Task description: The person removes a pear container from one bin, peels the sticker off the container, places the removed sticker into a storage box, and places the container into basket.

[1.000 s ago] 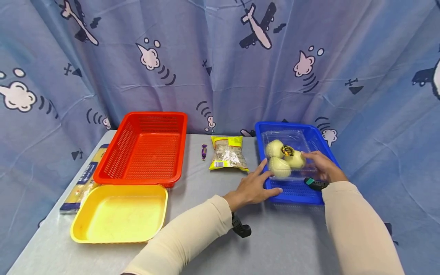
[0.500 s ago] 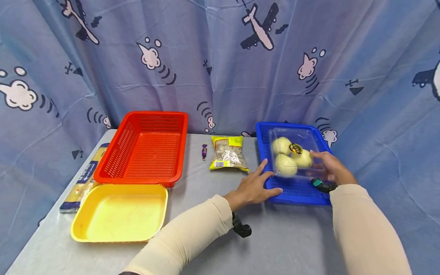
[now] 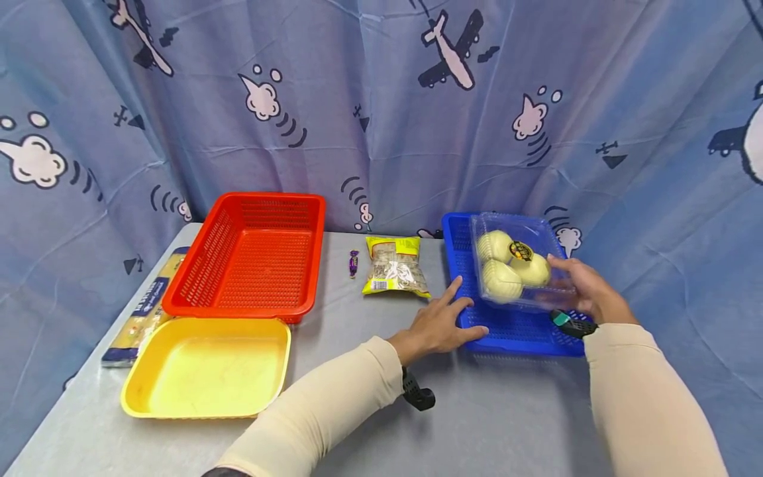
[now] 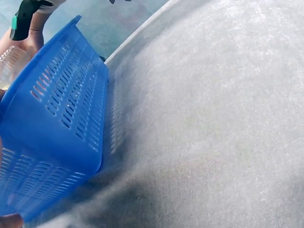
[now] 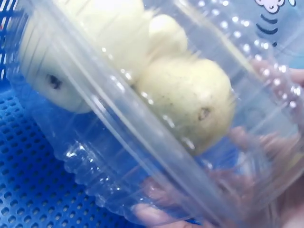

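My right hand point(image 3: 587, 286) grips the right side of a clear plastic clamshell box point(image 3: 536, 228) that holds pale yellow-green round fruits point(image 3: 499, 281). A dark round sticker is on its lid. Tilted, the box is over the blue basket point(image 3: 518, 338); in the right wrist view, fingers point(image 5: 156, 213) show under and through the clear plastic, and the perforated basket floor lies below. My left hand point(image 3: 440, 323) rests at the basket's left rim near its front corner, fingers spread. A fingertip point(image 4: 12, 221) touches the outer wall in the left wrist view.
Left of the blue basket lie a yellow-edged snack bag point(image 3: 396, 266) and a small purple-wrapped candy point(image 3: 354, 264). Farther left stand a red basket point(image 3: 317, 265) and a yellow tray point(image 3: 285, 364), with a flat, long package point(image 3: 134, 328) partly under them. A patterned curtain point(image 3: 381, 112) hangs behind.
The clamshell box has risen and shifted right in my right hand, now tilted above the basket floor. The basket's right side shows slightly differently; my left hand has stayed put.
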`<state>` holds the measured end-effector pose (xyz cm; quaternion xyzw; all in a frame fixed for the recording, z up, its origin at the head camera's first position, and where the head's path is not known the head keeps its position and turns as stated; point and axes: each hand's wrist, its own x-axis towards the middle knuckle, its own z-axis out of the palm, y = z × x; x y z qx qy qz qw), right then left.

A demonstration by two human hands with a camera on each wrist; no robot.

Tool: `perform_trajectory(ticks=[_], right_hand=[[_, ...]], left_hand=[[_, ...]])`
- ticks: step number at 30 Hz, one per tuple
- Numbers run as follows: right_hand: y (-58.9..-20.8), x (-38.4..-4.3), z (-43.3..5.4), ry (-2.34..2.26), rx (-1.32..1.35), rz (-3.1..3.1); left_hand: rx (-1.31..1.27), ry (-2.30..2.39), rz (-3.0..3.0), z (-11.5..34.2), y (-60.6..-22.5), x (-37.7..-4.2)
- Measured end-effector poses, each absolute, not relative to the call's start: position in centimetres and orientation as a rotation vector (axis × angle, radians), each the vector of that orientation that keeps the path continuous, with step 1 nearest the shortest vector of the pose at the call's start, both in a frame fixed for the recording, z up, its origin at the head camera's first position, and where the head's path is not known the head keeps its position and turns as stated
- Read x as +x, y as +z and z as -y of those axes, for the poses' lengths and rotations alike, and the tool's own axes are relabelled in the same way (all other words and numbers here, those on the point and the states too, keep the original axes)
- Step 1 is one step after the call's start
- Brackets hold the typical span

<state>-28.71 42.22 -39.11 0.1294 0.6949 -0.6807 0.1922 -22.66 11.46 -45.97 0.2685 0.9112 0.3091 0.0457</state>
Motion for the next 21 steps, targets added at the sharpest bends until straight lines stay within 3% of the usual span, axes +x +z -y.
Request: perform_trajectory(ticks=[21], right_hand=[[-35.0, -26.8, -40.9, -1.941, 0.407, -1.934]], left_hand=[[0.767, 0.914, -2.771, -11.6, -45.4, -22.3]])
